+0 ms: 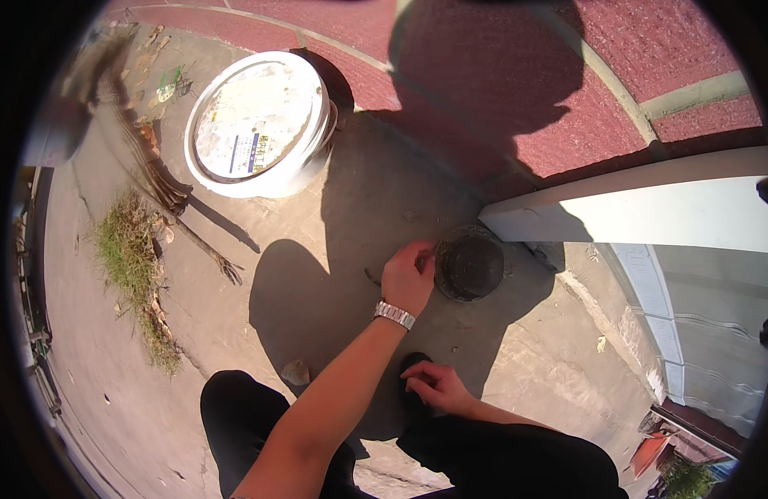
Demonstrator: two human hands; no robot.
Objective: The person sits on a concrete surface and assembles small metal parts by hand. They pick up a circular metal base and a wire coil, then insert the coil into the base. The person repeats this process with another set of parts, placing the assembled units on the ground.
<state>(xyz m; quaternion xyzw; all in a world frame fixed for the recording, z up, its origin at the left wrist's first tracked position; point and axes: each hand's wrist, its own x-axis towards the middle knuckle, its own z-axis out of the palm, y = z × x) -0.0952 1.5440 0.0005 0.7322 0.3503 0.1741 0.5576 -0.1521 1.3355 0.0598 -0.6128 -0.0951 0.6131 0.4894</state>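
Observation:
A round, squat, dark thing (473, 264) with a black top and a rough, dirty rim sits on the concrete ground in shadow, beside the end of a white panel. My left hand (410, 276), with a metal watch on its wrist, reaches to the left edge of this round thing. Its fingers are curled in a pinch; what they hold, if anything, is too small to make out. Near my right knee and a dark shoe, my right hand (440, 388) hangs with loosely bent, slightly parted fingers and nothing visible in them.
A white plastic bucket (259, 125) with a dirty lid stands at the far left of my hands. Dry stalks (143, 166) and a grass tuft (128, 249) lie left of it. A red tiled wall (475, 66) rises ahead; the white panel (650, 208) juts in from the right.

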